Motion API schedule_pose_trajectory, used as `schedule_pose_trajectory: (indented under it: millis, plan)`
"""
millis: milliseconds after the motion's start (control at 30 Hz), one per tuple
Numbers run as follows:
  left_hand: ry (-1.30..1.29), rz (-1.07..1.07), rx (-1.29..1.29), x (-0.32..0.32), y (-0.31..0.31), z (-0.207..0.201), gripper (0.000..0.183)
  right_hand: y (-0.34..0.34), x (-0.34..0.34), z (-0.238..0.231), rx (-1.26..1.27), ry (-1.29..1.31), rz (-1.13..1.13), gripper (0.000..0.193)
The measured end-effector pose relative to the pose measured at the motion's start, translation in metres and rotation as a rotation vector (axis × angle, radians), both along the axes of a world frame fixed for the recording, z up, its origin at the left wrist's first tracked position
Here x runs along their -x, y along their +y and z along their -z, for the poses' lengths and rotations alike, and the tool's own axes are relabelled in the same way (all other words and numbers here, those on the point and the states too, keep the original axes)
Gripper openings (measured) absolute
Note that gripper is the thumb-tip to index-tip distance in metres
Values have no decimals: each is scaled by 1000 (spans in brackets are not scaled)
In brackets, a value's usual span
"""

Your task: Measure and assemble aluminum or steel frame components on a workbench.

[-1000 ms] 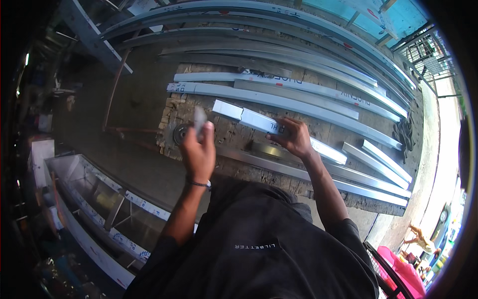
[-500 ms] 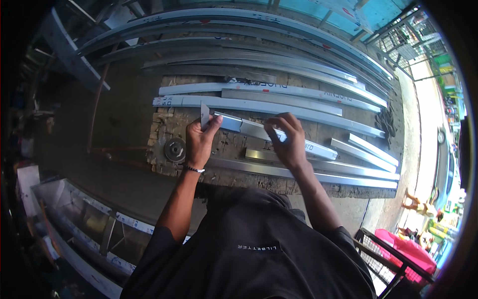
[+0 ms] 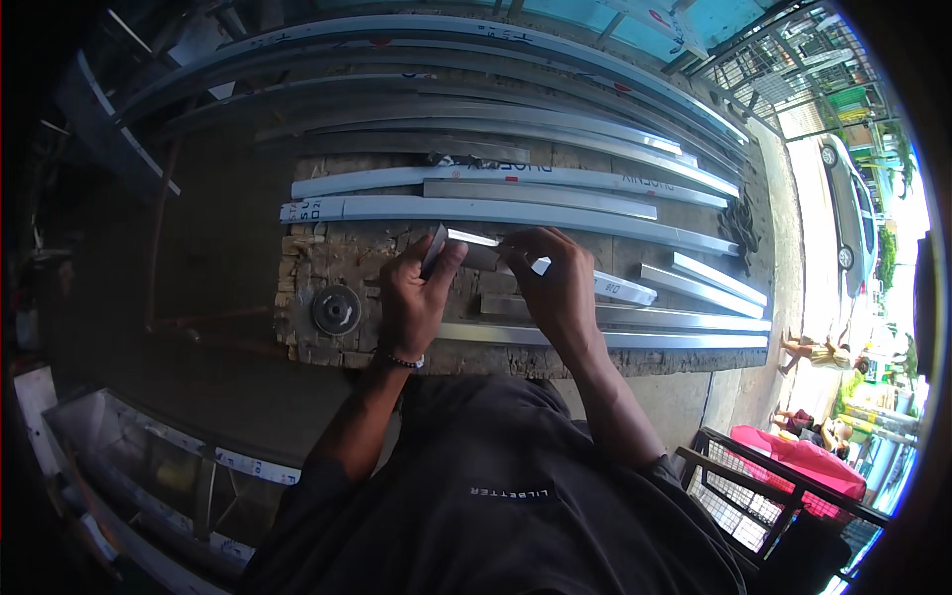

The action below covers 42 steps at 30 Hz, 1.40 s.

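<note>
My left hand (image 3: 415, 297) grips the near end of a metal bar (image 3: 472, 238), thumb on top. A thin grey flat piece (image 3: 433, 250) stands up between its fingers; whether it belongs to the bar cannot be told. My right hand (image 3: 557, 293) is closed, fingertips pinched against the bar where its pale protective film (image 3: 623, 290) begins; the fingers partly hide the film's edge. Bare, shiny metal shows between my two hands. The bar's printed, film-covered end runs on past my right hand, above the worn wooden bench (image 3: 377, 233).
Long metal profiles (image 3: 516, 210) lie across the bench, with more beyond. Shorter bars (image 3: 704, 286) rest at the right, near a dark tangled bundle (image 3: 736, 228). A round disc (image 3: 336, 310) sits at the left corner. A metal frame (image 3: 213, 471) stands lower left; a person (image 3: 823, 352) is outside.
My left hand has turned and tilted the bar. My right hand has moved left along it, closer to my left hand. The view has shifted slightly.
</note>
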<state>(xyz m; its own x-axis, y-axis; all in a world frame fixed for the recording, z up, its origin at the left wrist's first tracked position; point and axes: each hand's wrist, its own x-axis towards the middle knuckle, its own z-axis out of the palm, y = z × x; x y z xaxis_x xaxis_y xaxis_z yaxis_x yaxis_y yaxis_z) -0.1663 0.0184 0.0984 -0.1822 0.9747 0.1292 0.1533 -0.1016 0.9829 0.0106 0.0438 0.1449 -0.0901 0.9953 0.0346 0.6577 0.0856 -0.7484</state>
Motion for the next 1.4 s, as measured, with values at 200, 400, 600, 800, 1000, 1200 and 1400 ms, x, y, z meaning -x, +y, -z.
schedule_pose_trajectory:
  millis: [200,400,600,800,1000,1200,1400]
  plan:
    - [16,37,-50,-4,-3,-6,27,-2,0,-7,8,13,16,9]
    - [25,41,-69,-3,-6,-6,23,0,-1,-3,70,-10,-13,5]
    - [62,60,-76,-2,-6,-10,22,-6,-2,13,-123,-186,-166,7]
    - [178,34,-115,-2,-5,-7,21,-8,-4,16,-57,0,-13,5]
    - [213,45,-108,-3,-5,-9,27,-2,-6,-5,13,-6,-15,8]
    - [262,57,-123,-2,-7,-12,28,4,-8,-12,42,-115,-81,6]
    - [305,34,-129,-1,-9,-9,24,2,-4,3,-149,-224,-183,2]
